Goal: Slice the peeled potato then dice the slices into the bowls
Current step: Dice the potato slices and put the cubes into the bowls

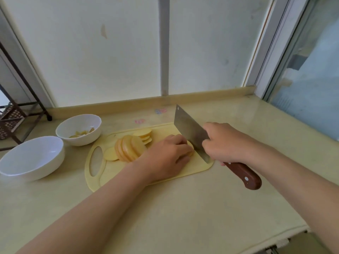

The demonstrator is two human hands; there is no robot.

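Note:
A pale yellow cutting board point(110, 171) lies on the counter with a fanned row of potato slices point(131, 147) on its left half. My left hand point(165, 156) presses down on a small stack of slices point(190, 146), which it mostly hides. My right hand point(225, 143) grips a cleaver point(189, 131) by its brown wooden handle, and the blade stands on the board right against my left fingers. Two white bowls sit left of the board: the far bowl point(78, 130) holds a few potato pieces, the near bowl point(32, 157) looks empty.
A dark metal rack point(16, 114) stands at the far left. A wall panel and low ledge point(165, 99) run behind the board. The counter's front edge point(266, 241) lies at the lower right, and a window point(311, 79) sits at the right.

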